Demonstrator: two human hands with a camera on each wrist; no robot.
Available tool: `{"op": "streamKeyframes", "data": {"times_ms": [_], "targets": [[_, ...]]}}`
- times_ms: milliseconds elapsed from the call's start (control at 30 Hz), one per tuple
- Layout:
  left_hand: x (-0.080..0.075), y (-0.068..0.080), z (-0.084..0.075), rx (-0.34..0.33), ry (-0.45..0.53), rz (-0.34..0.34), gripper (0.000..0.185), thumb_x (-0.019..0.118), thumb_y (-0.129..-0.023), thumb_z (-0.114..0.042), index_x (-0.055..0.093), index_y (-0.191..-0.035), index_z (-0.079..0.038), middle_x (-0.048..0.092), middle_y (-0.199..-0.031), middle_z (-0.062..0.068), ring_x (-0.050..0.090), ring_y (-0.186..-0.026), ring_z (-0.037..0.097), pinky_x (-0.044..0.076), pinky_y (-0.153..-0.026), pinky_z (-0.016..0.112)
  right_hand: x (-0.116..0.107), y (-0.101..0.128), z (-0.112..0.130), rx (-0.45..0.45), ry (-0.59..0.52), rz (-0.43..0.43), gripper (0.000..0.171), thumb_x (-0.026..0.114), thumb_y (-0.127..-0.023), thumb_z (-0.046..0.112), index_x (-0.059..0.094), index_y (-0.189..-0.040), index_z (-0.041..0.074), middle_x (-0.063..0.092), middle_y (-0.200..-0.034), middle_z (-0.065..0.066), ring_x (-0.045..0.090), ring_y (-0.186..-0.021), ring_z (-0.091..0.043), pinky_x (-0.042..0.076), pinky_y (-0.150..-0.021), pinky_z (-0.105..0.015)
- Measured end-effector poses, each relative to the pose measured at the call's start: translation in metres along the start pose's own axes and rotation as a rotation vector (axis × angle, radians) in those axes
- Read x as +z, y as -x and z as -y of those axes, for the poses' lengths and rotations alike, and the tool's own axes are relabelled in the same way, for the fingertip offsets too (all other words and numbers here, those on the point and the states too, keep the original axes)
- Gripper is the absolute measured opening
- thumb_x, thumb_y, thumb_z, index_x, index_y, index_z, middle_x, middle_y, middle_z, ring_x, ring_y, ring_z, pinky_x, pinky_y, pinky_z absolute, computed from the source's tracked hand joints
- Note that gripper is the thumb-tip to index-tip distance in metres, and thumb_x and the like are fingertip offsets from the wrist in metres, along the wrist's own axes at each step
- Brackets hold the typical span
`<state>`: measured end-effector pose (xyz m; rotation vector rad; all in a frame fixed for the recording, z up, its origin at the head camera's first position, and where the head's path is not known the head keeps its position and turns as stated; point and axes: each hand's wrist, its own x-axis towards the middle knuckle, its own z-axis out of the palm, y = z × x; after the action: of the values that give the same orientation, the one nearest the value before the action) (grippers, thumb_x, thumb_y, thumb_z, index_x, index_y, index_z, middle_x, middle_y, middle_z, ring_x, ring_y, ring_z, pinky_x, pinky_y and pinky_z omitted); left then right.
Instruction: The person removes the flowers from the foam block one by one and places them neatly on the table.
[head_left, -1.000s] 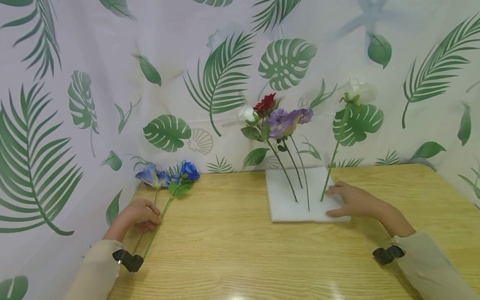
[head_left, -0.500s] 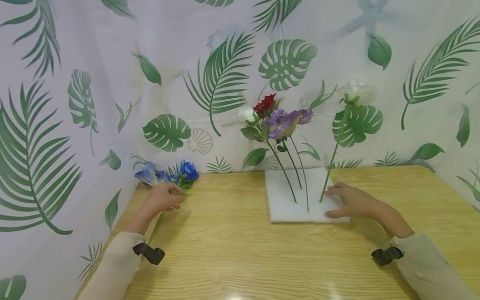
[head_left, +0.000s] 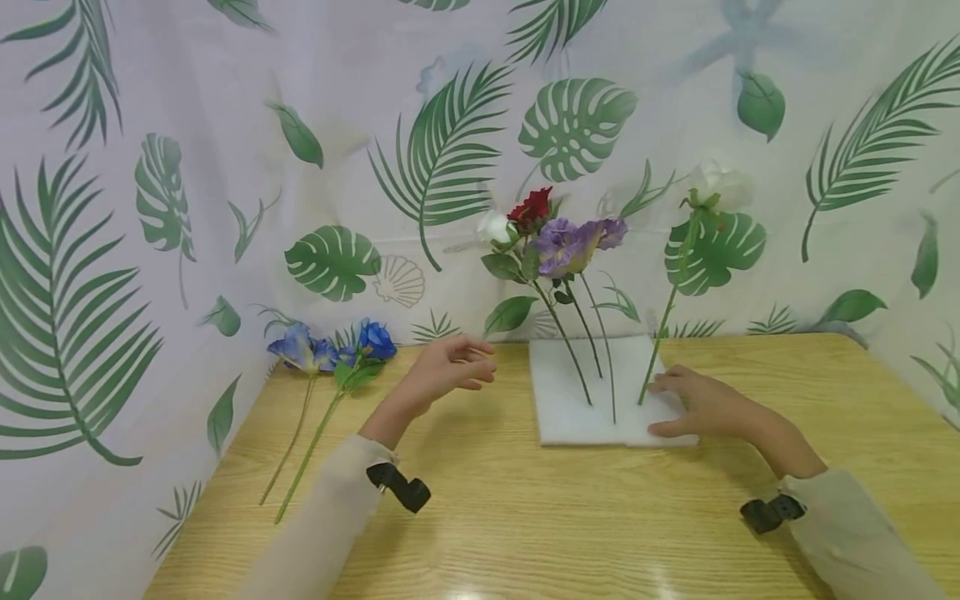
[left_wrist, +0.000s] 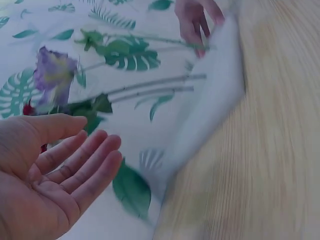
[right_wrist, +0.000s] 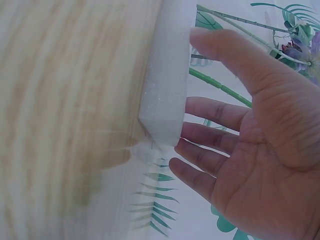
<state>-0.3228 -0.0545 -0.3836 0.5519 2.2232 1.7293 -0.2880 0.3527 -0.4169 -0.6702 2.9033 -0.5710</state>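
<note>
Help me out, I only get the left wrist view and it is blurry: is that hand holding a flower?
Observer: No. The head view shows the left hand open in the air above the table, holding nothing.
Operator: Where are the loose flowers, then?
Observer: Two blue flowers lie flat at the table's far left corner, apart from that hand.
Operator: And the other hand at the top of my picture?
Observer: The right hand rests flat on the white foam block, beside the white flower's stem.
Operator: Is its thumb on the foam too?
Observer: The right wrist view shows the thumb over the block's edge.
</note>
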Motion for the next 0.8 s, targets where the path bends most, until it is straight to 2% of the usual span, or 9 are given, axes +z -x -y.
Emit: {"op": "streamKeyframes", "data": {"times_ms": [100, 200, 333, 467, 667, 800], "targets": [[0.021, -0.016, -0.007, 0.024, 0.106, 0.013, 0.035, 0.068, -0.099, -0.011, 0.063, -0.132, 0.000, 0.069, -0.124, 0.026, 0.073, -0.106, 0.032, 0.058, -0.099, 0.051, 0.000, -0.001, 0.000, 0.004, -0.005, 0.003, 0.074, 0.083, -0.083, 0.045, 0.062, -0.132, -0.007, 0.050, -0.140, -0.036, 0.053, -0.125, -0.055, 0.049, -0.098, -0.065], [0.043, -0.029, -0.011, 0.046, 0.199, 0.027, 0.037, 0.066, -0.100, -0.010, 0.061, -0.134, 0.002, 0.068, -0.128, 0.025, 0.073, -0.108, 0.027, 0.058, -0.099, 0.047, -0.001, 0.000, 0.001, 0.003, -0.005, 0.003, 0.074, 0.083, -0.083, 0.045, 0.063, -0.131, -0.007, 0.050, -0.139, -0.036, 0.054, -0.124, -0.054, 0.050, -0.098, -0.064], [0.073, -0.042, -0.014, 0.060, 0.279, 0.038, 0.037, 0.064, -0.101, -0.007, 0.060, -0.136, 0.004, 0.065, -0.133, 0.025, 0.070, -0.116, 0.031, 0.059, -0.099, 0.041, -0.001, 0.000, 0.002, 0.001, 0.004, 0.004, 0.074, 0.084, -0.082, 0.045, 0.063, -0.131, -0.007, 0.051, -0.138, -0.035, 0.055, -0.122, -0.053, 0.050, -0.098, -0.064], [0.099, -0.052, -0.012, 0.027, 0.333, 0.048, 0.038, 0.063, -0.101, -0.006, 0.059, -0.137, 0.004, 0.062, -0.138, 0.025, 0.066, -0.122, 0.030, 0.058, -0.101, 0.039, 0.000, 0.000, 0.002, 0.003, 0.014, 0.007, 0.074, 0.084, -0.082, 0.045, 0.063, -0.130, -0.007, 0.052, -0.138, -0.035, 0.055, -0.122, -0.052, 0.050, -0.098, -0.064], [0.125, -0.065, -0.005, -0.007, 0.368, 0.024, 0.038, 0.060, -0.101, -0.003, 0.058, -0.137, 0.008, 0.063, -0.136, 0.025, 0.064, -0.125, 0.033, 0.056, -0.104, 0.041, 0.001, -0.003, 0.002, -0.005, 0.024, -0.010, 0.072, 0.085, -0.080, 0.046, 0.066, -0.127, -0.006, 0.055, -0.135, -0.034, 0.057, -0.120, -0.050, 0.051, -0.098, -0.062], [0.135, -0.069, -0.002, -0.035, 0.373, 0.046, 0.040, 0.058, -0.103, -0.003, 0.055, -0.141, 0.008, 0.063, -0.137, 0.024, 0.064, -0.126, 0.034, 0.055, -0.105, 0.040, 0.001, -0.003, 0.000, -0.009, 0.035, -0.019, 0.070, 0.085, -0.080, 0.045, 0.067, -0.125, -0.006, 0.056, -0.133, -0.034, 0.059, -0.119, -0.050, 0.052, -0.097, -0.062]]}}
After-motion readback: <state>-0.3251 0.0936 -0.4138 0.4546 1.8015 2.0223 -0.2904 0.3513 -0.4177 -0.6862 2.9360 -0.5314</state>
